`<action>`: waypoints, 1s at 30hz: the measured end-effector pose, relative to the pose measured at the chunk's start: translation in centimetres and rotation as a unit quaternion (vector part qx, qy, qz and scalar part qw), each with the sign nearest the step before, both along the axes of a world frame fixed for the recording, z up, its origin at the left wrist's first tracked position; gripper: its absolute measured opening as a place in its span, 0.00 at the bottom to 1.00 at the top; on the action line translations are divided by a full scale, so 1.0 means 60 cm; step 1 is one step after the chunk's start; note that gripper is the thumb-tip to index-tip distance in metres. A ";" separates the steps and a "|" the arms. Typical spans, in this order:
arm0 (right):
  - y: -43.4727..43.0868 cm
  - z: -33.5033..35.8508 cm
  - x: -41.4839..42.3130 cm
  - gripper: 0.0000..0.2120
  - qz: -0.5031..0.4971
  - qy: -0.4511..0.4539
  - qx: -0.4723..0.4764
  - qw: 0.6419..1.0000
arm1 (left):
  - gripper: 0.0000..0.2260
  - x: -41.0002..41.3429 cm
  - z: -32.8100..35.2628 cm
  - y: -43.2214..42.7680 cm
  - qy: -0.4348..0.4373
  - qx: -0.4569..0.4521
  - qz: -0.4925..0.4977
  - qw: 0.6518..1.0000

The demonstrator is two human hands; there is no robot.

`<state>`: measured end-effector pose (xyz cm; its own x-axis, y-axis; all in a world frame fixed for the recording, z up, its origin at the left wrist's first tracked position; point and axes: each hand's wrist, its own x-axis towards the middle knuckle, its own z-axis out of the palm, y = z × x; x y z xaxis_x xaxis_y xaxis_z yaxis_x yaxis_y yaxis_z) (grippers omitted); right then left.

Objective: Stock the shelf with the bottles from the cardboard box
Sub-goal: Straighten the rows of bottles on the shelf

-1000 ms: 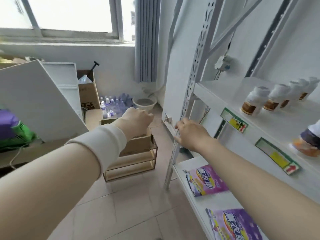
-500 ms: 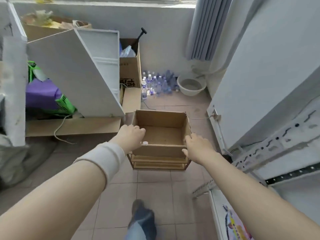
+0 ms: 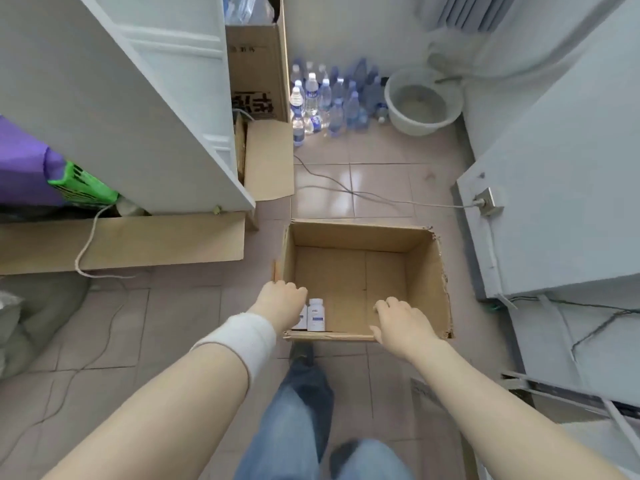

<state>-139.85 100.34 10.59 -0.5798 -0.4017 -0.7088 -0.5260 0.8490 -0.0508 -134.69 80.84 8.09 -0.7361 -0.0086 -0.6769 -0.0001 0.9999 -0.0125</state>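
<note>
An open cardboard box stands on the tiled floor in front of me. In its near left corner stands a small white bottle with a white cap, and a second white bottle is half hidden behind my left hand. My left hand, with a white wristband, hangs over the box's near left corner, fingers curled downward right beside the bottles; no grip shows. My right hand hovers over the box's near edge with relaxed, spread fingers, holding nothing.
A white shelf unit stands to the right, with a cable running across the floor to it. Several water bottles and a grey basin sit by the far wall. A tilted white panel and flattened cardboard lie left.
The view has swung from the shelf down to the box. Both hands moved from the box's near rim to over its opening, the left one down beside the bottles.
</note>
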 end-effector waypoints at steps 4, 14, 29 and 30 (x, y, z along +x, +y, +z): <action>-0.037 -0.063 -0.024 0.20 -0.055 -0.064 0.007 0.996 | 0.13 -0.044 -0.056 -0.033 -0.051 0.020 -0.022 0.998; -0.108 -0.350 -0.042 0.25 -0.185 -0.244 0.014 0.952 | 0.17 -0.133 -0.313 -0.040 -0.130 0.017 -0.141 0.981; -0.117 -0.535 -0.027 0.24 -0.422 -0.333 -0.051 0.842 | 0.23 -0.162 -0.467 -0.037 -0.282 0.053 -0.053 0.957; -0.108 -0.533 -0.031 0.23 -0.423 -0.333 -0.052 0.841 | 0.25 -0.163 -0.465 -0.038 -0.287 0.074 -0.009 0.955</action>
<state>-141.73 93.87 -21.38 -0.1772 -0.1256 -0.9761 0.4393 0.8774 -0.1927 -144.49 78.57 -19.82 -0.2421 0.1281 -0.9618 -0.0195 0.9904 0.1368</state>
